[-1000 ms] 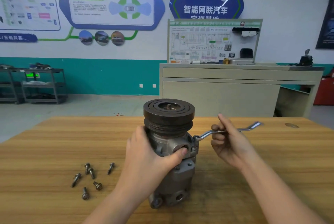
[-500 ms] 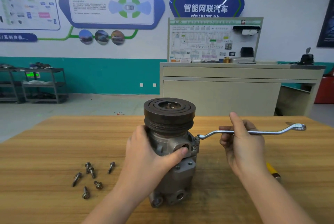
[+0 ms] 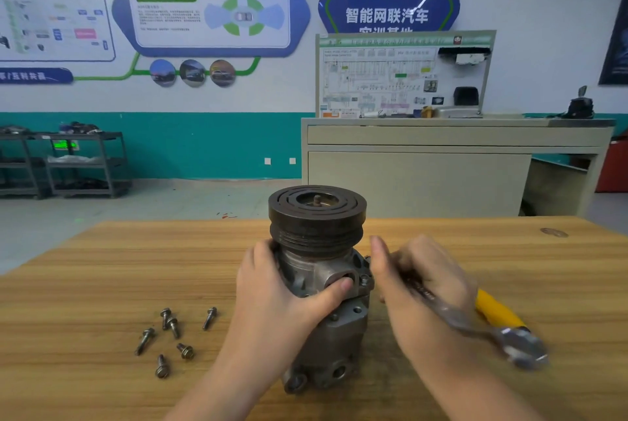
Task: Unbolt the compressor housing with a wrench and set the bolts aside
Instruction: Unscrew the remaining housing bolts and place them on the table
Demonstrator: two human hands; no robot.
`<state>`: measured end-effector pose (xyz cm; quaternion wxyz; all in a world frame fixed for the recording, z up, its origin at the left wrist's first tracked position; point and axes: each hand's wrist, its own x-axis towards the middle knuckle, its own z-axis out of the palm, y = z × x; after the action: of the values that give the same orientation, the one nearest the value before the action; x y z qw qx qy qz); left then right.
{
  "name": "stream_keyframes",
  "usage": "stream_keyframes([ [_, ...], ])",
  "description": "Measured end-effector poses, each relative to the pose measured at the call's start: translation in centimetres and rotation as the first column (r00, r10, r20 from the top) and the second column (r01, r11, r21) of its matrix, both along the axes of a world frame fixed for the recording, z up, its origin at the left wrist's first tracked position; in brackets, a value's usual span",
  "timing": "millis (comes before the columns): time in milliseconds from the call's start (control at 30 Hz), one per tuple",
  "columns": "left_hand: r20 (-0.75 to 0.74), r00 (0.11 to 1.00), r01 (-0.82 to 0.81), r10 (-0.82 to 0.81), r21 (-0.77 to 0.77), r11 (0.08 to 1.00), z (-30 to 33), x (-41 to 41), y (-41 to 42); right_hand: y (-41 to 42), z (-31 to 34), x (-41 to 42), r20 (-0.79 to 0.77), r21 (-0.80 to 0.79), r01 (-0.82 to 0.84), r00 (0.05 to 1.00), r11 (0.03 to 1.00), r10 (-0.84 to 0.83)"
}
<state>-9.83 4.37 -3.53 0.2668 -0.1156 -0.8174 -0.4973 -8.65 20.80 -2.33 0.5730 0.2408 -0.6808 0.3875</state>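
The compressor (image 3: pixel 323 288) stands upright near the front middle of the table (image 3: pixel 102 271), pulley (image 3: pixel 317 213) on top; it looks like cast metal, so likely heavy and rigid, top-heavy under the pulley, and best steadied around the body just below it. The left hand (image 3: pixel 275 295) does that: it wraps the housing from the left, thumb pressed across a round port on the front. The right hand (image 3: pixel 418 284), just right of the housing, is closed around the shank of the wrench (image 3: pixel 475 322), whose free end points down to the right and is blurred; its working end is hidden behind the hand, so whether it sits on a bolt is unclear. Six loose bolts (image 3: pixel 173 335) lie on the table left of the compressor, small, hard and apt to roll. A yellow handle (image 3: pixel 499 313) lies behind the wrench.
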Motion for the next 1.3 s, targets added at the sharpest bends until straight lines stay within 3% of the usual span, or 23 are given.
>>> stream_keyframes([
  [67, 0.003, 1.000, -0.001, 0.001, -0.004, 1.000, 0.0, 0.0, 0.0, -1.0, 0.2, -0.1, -0.085, 0.076, 0.108, 0.991, 0.991, -0.102],
  [133, 0.006, 1.000, 0.006, -0.006, -0.004, 1.000, 0.0, 0.0, 0.0, -1.1, 0.2, -0.2, -0.095, 0.029, 0.105, 0.990, 0.994, -0.101],
  [200, 0.003, 1.000, 0.004, -0.004, -0.012, 1.000, 0.1, 0.0, 0.1, -0.2, 0.0, -0.5, 0.008, -0.125, -0.046, 0.999, 0.991, 0.048],
  [267, 0.016, 1.000, 0.001, -0.001, -0.003, 1.000, 0.0, 0.1, 0.1, 1.0, 0.2, -1.1, 0.148, -0.371, -0.201, 0.951, 0.907, 0.272],
  [333, 0.035, 0.999, 0.002, -0.003, 0.028, 1.000, 0.0, 0.2, 0.2, 2.2, 0.7, -2.3, 0.159, -0.655, -0.316, 0.830, 0.686, 0.534],
  [400, 0.036, 0.999, 0.001, -0.003, 0.050, 0.999, -0.1, 0.3, 0.2, 3.3, 1.2, -3.9, 0.118, -0.795, -0.366, 0.689, 0.484, 0.715],
  [567, 0.030, 0.999, 0.028, -0.031, 0.078, 0.997, -0.3, 0.0, 0.1, 4.9, 0.8, -6.2, 0.270, -0.928, -0.132, 0.405, 0.348, 0.874],
  [633, 0.033, 0.999, 0.036, -0.038, 0.073, 0.997, -0.3, -0.2, 0.0, 5.0, 0.6, -6.2, 0.251, -0.952, -0.081, 0.338, 0.294, 0.907],
  [700, 0.034, 0.998, 0.051, -0.054, 0.084, 0.995, -0.2, -0.3, -0.2, 4.9, 0.6, -6.1, 0.161, -0.978, -0.070, 0.345, 0.196, 0.925],
  [800, 0.040, 0.997, 0.069, -0.072, 0.072, 0.995, -0.1, -0.6, -0.5, 4.9, 0.8, -5.5, 0.017, -0.999, -0.031, 0.479, 0.036, 0.878],
  [933, 0.045, 0.992, 0.119, -0.121, 0.054, 0.991, -0.5, -1.0, -1.2, 4.4, 0.4, -4.7, 0.134, -0.977, -0.046, 0.625, 0.208, 0.769],
  [1067, -0.015, 0.978, 0.208, -0.208, 0.168, 0.964, -0.8, -1.7, -2.1, 3.3, 0.4, -3.4, 0.161, -0.925, -0.124, 0.730, 0.360, 0.664],
  [1133, -0.017, 0.975, 0.219, -0.221, 0.208, 0.953, -0.9, -2.0, -2.5, 2.7, 0.6, -2.7, 0.203, -0.853, -0.139, 0.800, 0.503, 0.565],
  [1233, -0.015, 0.972, 0.233, -0.233, 0.131, 0.964, -1.2, -2.0, -2.4, 1.9, 0.7, -1.1, 0.255, -0.584, -0.116, 0.913, 0.804, 0.317],
  [1300, -0.009, 0.978, 0.208, -0.208, 0.090, 0.974, -1.5, -2.0, -2.2, 1.4, 0.7, -0.1, 0.163, -0.317, -0.104, 0.973, 0.943, 0.162],
])
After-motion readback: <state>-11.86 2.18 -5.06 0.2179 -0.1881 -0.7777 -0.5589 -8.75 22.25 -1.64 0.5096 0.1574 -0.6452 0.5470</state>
